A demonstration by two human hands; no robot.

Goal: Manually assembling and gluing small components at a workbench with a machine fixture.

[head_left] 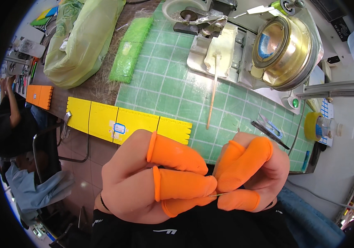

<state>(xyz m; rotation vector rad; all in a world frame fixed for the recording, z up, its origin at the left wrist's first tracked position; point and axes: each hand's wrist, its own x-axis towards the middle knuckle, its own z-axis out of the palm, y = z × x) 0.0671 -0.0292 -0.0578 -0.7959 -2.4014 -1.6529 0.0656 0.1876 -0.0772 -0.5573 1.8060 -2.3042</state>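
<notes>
Orange rubber finger cots cover the fingertips of both hands, which meet in front of my dark top. Between the pinched fingers of my left hand [137, 177] and my right hand [251, 169] runs a thin greenish-yellow strand [217, 194], like a fine wire. Only a short piece of it shows; the fingers hide its ends. Just beyond my left hand lies a yellow strip [139, 122] with a notched end and a label, along the table's near edge. Past my right hand, a pair of tweezers [270, 134] and a blue-grey cutter [272, 125] rest on the green gridded mat [168, 89].
A bench machine with a round brass-coloured housing [274, 45] stands at the back right; a thin wooden stick [212, 99] leans from its pale tray. Further left are a green wrapped bundle [131, 49] and a yellowish plastic bag [82, 45]. Another person [16, 120] sits at far left.
</notes>
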